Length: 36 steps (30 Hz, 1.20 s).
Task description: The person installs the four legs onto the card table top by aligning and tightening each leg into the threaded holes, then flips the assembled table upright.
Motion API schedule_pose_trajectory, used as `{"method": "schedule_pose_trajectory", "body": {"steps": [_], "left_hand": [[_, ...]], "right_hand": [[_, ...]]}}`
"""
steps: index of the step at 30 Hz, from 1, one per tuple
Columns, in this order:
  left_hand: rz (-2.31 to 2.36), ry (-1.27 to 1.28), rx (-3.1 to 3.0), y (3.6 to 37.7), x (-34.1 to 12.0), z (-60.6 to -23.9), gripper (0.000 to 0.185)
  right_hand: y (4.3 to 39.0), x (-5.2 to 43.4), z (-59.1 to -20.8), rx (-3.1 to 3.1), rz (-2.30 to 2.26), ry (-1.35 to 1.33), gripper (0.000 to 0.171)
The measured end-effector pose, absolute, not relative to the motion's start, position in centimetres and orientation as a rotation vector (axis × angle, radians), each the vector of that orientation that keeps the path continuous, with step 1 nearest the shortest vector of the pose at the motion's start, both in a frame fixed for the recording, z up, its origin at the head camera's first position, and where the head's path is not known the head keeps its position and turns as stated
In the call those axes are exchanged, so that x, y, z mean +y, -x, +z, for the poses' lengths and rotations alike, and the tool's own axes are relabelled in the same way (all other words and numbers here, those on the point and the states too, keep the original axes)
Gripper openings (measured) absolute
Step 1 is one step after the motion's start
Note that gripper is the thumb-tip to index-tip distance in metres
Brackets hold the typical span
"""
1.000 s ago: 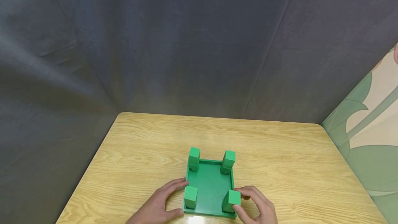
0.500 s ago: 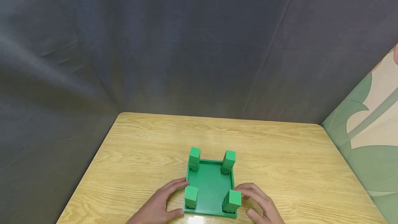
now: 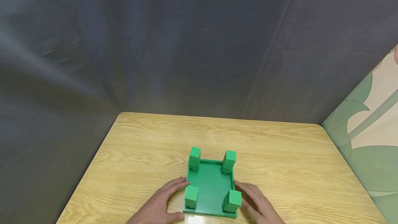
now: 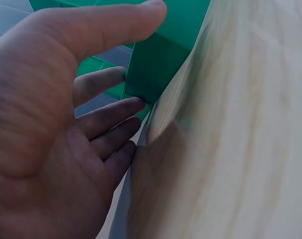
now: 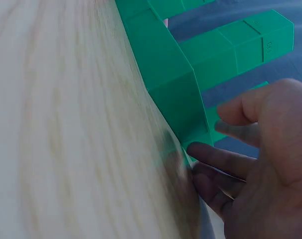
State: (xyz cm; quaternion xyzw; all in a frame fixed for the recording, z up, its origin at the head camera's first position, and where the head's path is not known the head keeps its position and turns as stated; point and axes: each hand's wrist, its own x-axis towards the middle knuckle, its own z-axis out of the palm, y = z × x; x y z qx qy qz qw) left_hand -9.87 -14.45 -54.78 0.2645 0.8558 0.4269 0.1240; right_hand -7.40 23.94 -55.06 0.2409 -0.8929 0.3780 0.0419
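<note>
A green tray-like base (image 3: 209, 186) lies on the wooden table (image 3: 280, 161) with four green square posts standing up at its corners: far left (image 3: 194, 157), far right (image 3: 229, 160), near left (image 3: 191, 196), near right (image 3: 233, 200). My left hand (image 3: 169, 196) lies against the base's left edge, its fingers straight and its thumb by the near left corner. The left wrist view shows that left hand (image 4: 66, 124) with its thumb stretched over a green post (image 4: 161, 59). On the other side my right hand (image 3: 253, 199) rests flat along the right edge, its straight fingers (image 5: 216, 154) touching the base below a post (image 5: 166, 64).
Dark grey cloth (image 3: 155, 44) hangs behind the table and to its left. A green and cream patterned surface (image 3: 373, 130) stands at the right. The table's far edge and rounded corners show, with bare wood around the green piece.
My right hand has let go of the near right post and slid forward to lie flat along the base's right edge. The left hand and the green piece have stayed put.
</note>
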Motion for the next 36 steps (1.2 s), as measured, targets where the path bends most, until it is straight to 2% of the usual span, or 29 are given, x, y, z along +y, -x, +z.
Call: {"method": "schedule_pose_trajectory", "body": {"steps": [10, 17, 30, 34, 36], "left_hand": [[1.308, -0.733, 2.422, 10.4, -13.7, -55.7, 0.097], [1.297, -0.709, 2.471, 10.2, -13.4, -55.8, 0.098], [1.372, -0.708, 2.397, 9.9, -13.1, -55.7, 0.097], [1.379, -0.687, 2.392, 9.9, -13.1, -55.2, 0.095], [1.375, -0.674, 2.394, 10.0, -13.1, -54.9, 0.094]], "right_hand": [[7.1, 23.5, -56.4, -2.7, 1.244, -0.861, 0.071], [6.9, 22.3, -56.9, -2.702, 0.972, -0.73, 0.083], [6.6, 21.5, -57.9, -2.585, 0.962, -0.759, 0.078], [6.3, 21.2, -57.3, -2.571, 1.105, -0.711, 0.083], [6.0, 20.9, -56.4, -2.621, 1.215, -0.606, 0.085]]}}
